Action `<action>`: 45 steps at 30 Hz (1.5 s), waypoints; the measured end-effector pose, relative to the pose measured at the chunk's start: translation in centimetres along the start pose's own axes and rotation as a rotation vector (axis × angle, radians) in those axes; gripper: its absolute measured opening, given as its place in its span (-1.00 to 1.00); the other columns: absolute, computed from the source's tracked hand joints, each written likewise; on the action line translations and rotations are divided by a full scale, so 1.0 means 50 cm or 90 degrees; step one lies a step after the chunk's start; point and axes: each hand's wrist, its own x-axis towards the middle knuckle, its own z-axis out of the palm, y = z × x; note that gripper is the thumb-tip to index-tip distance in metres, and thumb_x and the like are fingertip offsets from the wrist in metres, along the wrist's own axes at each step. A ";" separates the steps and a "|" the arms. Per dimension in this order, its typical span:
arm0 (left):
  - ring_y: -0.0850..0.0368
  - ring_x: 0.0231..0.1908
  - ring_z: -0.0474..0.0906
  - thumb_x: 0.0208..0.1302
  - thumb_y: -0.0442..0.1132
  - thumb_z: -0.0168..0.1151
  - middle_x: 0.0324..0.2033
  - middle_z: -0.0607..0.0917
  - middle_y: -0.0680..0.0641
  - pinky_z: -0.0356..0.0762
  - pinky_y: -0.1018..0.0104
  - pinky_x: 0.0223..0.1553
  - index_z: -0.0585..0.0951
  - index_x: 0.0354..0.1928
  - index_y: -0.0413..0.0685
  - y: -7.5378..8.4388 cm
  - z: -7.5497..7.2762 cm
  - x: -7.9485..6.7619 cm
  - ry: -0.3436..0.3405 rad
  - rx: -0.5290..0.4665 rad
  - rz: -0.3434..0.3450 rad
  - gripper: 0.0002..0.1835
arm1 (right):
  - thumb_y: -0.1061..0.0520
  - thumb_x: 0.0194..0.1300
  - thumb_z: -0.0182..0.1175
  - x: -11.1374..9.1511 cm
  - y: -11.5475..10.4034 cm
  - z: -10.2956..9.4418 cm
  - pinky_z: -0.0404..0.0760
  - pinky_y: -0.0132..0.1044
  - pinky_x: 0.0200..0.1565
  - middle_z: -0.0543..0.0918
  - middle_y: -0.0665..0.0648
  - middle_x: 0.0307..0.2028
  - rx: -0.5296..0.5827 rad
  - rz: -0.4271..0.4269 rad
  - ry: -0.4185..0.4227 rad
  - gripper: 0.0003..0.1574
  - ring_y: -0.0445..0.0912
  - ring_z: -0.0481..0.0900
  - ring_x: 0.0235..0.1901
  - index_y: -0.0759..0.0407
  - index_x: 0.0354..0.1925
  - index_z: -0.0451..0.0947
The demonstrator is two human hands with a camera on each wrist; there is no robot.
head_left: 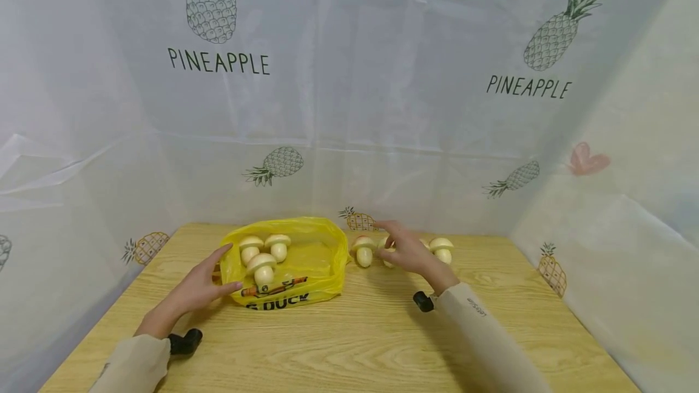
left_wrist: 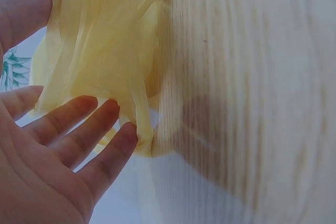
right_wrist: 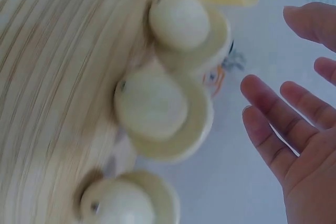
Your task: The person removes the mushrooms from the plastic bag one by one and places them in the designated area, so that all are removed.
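Head view:
1. Mushrooms (head_left: 263,270), three: in the left part of the bag (head_left: 324,288).
2. Bag: yellow, mouth wide, lying on the table (head_left: 338,350).
3. Left hand (head_left: 195,287): at the bag's left side, fingers spread and touching it, unclasped.
4. Row of mushrooms (head_left: 363,253): right of the bag, partly hidden.
5. Right hand (head_left: 408,252): at the row, fingers loosely parted, holding nothing.
6. Sheet (head_left: 382,96): pineapple-printed, behind the table.

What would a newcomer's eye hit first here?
Probably the bright yellow plastic bag, open on the pale wooden table beside the left hand, with three cream mushroom-shaped objects inside. Next, the row of matching ones right of the bag, by the right hand. Behind, the white pineapple-printed sheet.
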 end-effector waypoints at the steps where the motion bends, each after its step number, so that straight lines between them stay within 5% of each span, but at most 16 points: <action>1: -0.47 0.23 0.21 0.16 0.10 0.35 0.37 0.12 -0.44 0.27 -0.38 0.07 -0.02 0.49 -0.17 0.001 0.000 0.000 0.000 0.002 0.002 0.04 | 0.01 0.26 0.28 0.005 -0.007 0.004 0.53 -0.21 -0.29 0.35 0.13 0.26 0.001 -0.003 -0.004 -0.23 -0.08 0.53 -0.26 -0.07 0.38 0.25; 18: -0.50 0.24 0.16 0.13 0.18 0.33 0.35 0.13 -0.46 0.22 -0.40 0.09 0.02 0.47 -0.25 0.002 -0.003 -0.001 0.006 0.005 0.009 0.07 | -0.03 0.30 0.24 0.084 -0.109 0.088 0.53 -0.36 -0.33 0.33 0.07 0.29 -0.005 -0.110 -0.045 -0.26 -0.19 0.52 -0.35 0.04 0.37 0.24; 33: -0.50 0.26 0.11 0.14 0.14 0.34 0.36 0.13 -0.46 0.20 -0.42 0.10 0.03 0.47 -0.24 0.004 -0.003 -0.001 0.000 -0.005 0.006 0.05 | -0.15 0.34 0.16 0.135 -0.191 0.172 0.51 -0.40 -0.24 0.26 0.01 0.30 0.025 -0.104 -0.106 -0.26 -0.14 0.51 -0.13 -0.19 0.40 0.16; 45: -0.50 0.26 0.13 0.15 0.10 0.36 0.34 0.14 -0.47 0.21 -0.41 0.10 0.04 0.46 -0.26 0.007 -0.004 -0.001 0.005 0.001 0.007 0.03 | -0.15 0.32 0.20 0.173 -0.246 0.235 0.53 -0.40 -0.16 0.31 0.05 0.27 0.040 -0.110 -0.115 -0.25 -0.09 0.55 -0.11 -0.06 0.38 0.24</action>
